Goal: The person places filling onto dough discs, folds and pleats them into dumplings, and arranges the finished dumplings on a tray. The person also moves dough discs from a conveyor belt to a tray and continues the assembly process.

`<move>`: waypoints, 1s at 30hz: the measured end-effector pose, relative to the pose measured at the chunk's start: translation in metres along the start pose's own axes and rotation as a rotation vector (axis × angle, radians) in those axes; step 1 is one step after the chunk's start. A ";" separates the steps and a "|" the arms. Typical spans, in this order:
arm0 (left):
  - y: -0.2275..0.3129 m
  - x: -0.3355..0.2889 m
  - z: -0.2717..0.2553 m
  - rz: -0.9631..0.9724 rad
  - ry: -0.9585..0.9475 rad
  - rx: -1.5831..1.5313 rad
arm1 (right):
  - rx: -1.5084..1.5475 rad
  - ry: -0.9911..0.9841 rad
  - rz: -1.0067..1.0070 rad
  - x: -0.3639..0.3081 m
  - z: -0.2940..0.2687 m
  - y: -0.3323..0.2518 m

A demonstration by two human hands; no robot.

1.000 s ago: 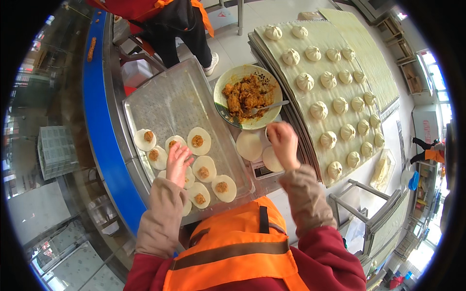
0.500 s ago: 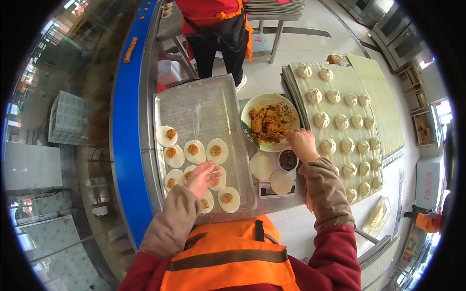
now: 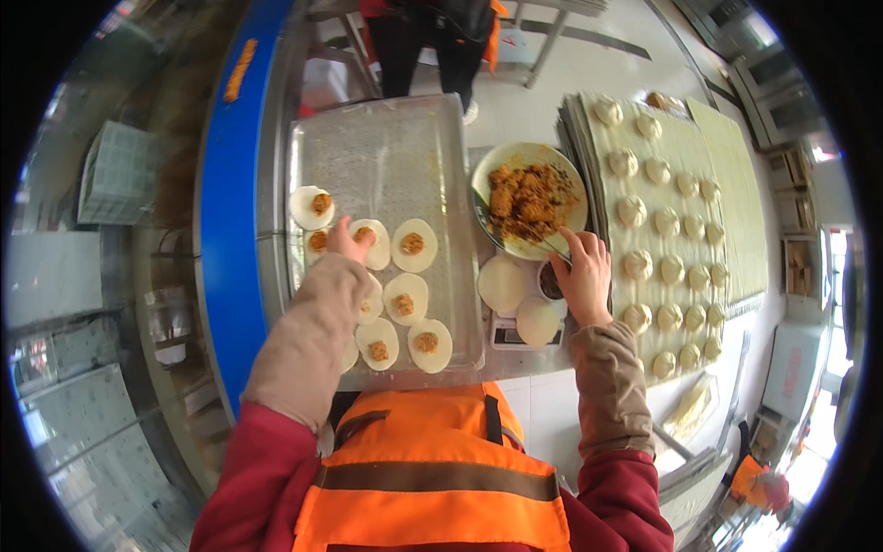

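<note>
Lettering in view, none of it legible.
Red characters [image 3: 797,373] run along a white box [image 3: 787,391] at far right (blurred near the edge); a small reddish mark sits on a pale panel [image 3: 515,46]; the scale [image 3: 506,337] has a dark display too small to read; whether the filling bowl [image 3: 482,210] bears writing, I cannot tell.

L: filled wrappers [image 3: 413,260] on tray [image 3: 382,152] | ctr: filling [image 3: 526,195] in bowl [image 3: 526,153], 2 other wrappers [image 3: 503,283] nearer | R: buns [image 3: 667,221] on mats [image 3: 739,198]
</note>
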State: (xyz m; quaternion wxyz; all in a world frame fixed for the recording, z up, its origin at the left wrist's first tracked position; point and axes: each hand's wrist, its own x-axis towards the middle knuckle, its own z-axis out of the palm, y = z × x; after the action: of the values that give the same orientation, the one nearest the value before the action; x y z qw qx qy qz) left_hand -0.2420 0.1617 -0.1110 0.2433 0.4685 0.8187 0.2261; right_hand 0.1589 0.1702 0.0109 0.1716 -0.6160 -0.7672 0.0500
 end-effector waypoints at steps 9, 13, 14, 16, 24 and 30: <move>0.040 0.031 -0.024 -0.026 -0.627 0.825 | -0.169 -0.026 0.068 0.004 0.022 0.010; 0.023 0.021 -0.017 0.033 -0.344 0.556 | -0.292 -0.176 -0.064 0.024 0.034 0.016; 0.014 0.014 -0.013 0.225 -0.244 0.506 | -0.261 -0.176 -0.077 0.023 0.033 0.015; -0.001 0.003 -0.006 0.249 -0.154 0.188 | -0.226 -0.176 -0.061 0.018 0.031 0.011; 0.017 -0.030 -0.055 -0.463 -0.388 -1.764 | -0.039 -0.252 0.149 -0.002 0.049 -0.015; 0.076 -0.043 -0.021 -0.602 -0.639 -1.809 | 0.599 -0.223 0.464 -0.018 0.048 -0.011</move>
State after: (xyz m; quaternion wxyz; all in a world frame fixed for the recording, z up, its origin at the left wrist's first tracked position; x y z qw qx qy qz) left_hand -0.1859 0.1562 -0.0407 0.7632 -0.0802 0.3198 0.5557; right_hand 0.1366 0.1567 -0.0345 0.2436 -0.6864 -0.5731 0.3757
